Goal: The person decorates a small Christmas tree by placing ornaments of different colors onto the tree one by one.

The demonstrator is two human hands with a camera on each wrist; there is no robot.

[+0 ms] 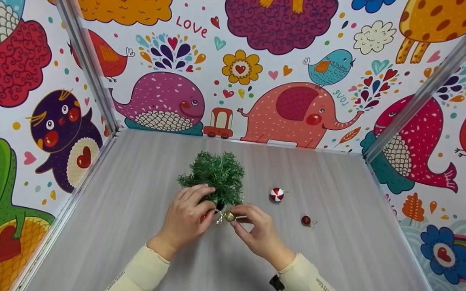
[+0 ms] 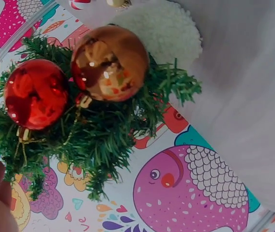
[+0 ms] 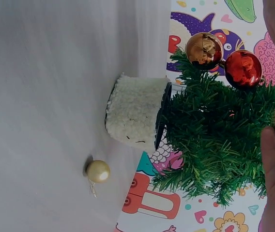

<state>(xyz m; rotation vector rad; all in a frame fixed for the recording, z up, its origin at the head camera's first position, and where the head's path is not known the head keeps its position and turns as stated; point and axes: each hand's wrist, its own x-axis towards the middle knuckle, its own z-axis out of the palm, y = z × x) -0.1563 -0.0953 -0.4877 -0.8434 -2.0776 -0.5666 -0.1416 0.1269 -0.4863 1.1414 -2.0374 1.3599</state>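
A small green artificial tree (image 1: 221, 173) stands in a white, snow-textured pot (image 3: 135, 111). My right hand (image 1: 259, 230) pinches a small gold glitter ball (image 1: 229, 217) between thumb and fingers, beside the branch tips; a shiny cord hangs from the ball toward my left thumb. On the other side my left hand (image 1: 188, 214) lies against the branches, its thumb and index finger apart, with no ornament between them in the left wrist view. A shiny red ball (image 2: 37, 94) and a shiny copper-gold ball (image 2: 110, 64) hang side by side on the tree, mostly hidden in the head view.
A red-and-white striped ball (image 1: 276, 195) and a dark red ball (image 1: 306, 220) lie on the grey table (image 1: 338, 250) to the right. Near the pot rests a plain gold ball (image 3: 99, 171). Cartoon-printed walls (image 1: 289, 60) enclose the table at the back and sides.
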